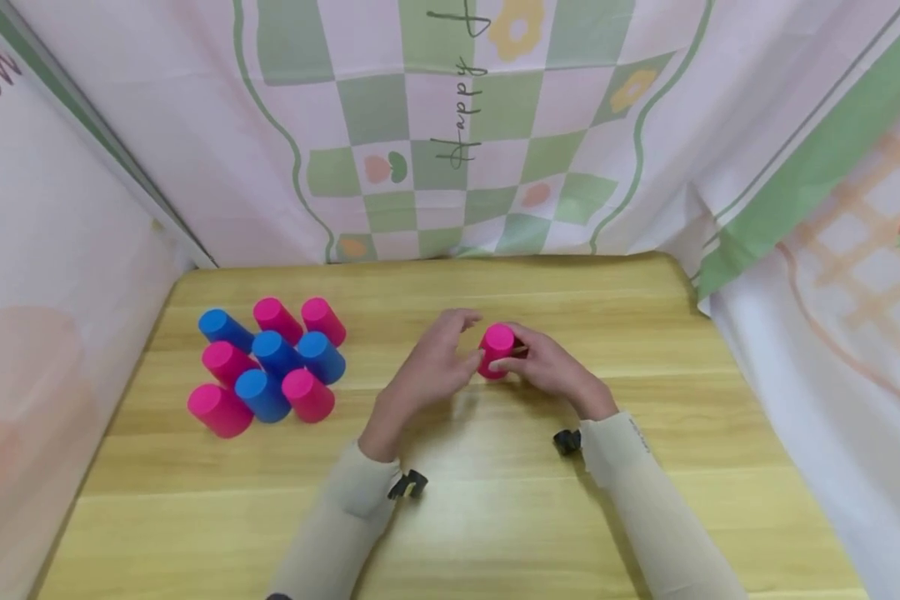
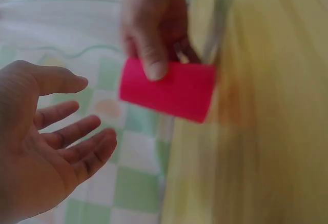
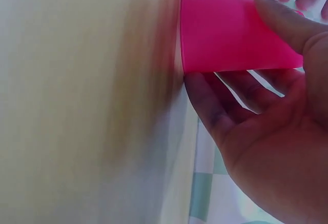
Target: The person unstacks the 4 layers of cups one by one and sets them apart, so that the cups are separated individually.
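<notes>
A pink cup [image 1: 496,348], its closed end up, is held by my right hand [image 1: 551,363] near the middle of the table. In the right wrist view the thumb lies on one side of that cup [image 3: 230,34] and the fingers on the other. My left hand [image 1: 437,360] is just left of it, palm toward the cup. Its fingers [image 2: 97,155] are spread and loosely bent, and the left wrist view shows a gap between them and the cup [image 2: 174,90]. The cup's lower rim is at or close to the tabletop; which, I cannot tell.
On the left of the wooden table [image 1: 495,517] stand several upside-down cups in a close group, pink ones [image 1: 309,397] and blue ones [image 1: 264,397]. A patterned curtain [image 1: 450,200] hangs along the back edge, with more cloth at both sides.
</notes>
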A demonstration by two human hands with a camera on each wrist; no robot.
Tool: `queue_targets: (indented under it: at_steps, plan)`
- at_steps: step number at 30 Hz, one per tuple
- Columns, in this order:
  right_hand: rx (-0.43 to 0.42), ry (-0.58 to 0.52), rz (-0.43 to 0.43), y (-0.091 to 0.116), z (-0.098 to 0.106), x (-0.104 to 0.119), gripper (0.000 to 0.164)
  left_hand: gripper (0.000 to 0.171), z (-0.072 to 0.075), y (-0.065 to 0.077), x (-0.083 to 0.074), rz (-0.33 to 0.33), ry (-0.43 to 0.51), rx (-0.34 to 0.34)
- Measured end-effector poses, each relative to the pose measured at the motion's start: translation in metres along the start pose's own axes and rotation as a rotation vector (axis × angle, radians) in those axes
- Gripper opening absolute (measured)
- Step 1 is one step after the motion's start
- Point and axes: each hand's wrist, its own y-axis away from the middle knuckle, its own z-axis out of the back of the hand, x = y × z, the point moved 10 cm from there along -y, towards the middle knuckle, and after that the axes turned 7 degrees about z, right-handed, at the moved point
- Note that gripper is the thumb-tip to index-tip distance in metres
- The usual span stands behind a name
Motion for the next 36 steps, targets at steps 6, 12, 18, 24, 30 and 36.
queue_targets:
  at_steps: [6,12,18,24,30,36]
  plan:
    - [0.02,0.009,0.007,0.002,0.002,0.006,0.052,0.063,-0.02,-0.015,-0.007,-0.024,-0.064,-0.006]
    - [0.01,0.082,-0.025,0.008,0.01,0.002,0.072,0.071,-0.033,-0.019,-0.011,0.003,-0.075,-0.003]
    - [-0.035,0.232,-0.09,0.018,0.03,-0.006,0.066,0.071,-0.048,-0.026,-0.009,0.014,-0.114,0.018]
    - [-0.028,0.252,-0.117,0.025,0.034,-0.011,0.06,0.068,-0.056,-0.027,-0.002,0.057,-0.13,0.034]
    - [-0.029,0.241,-0.109,0.026,0.034,-0.01,0.058,0.068,-0.055,-0.026,0.003,0.091,-0.125,0.029]
    - [-0.031,0.234,-0.1,0.028,0.033,-0.009,0.056,0.067,-0.05,-0.021,0.002,0.094,-0.151,0.033]
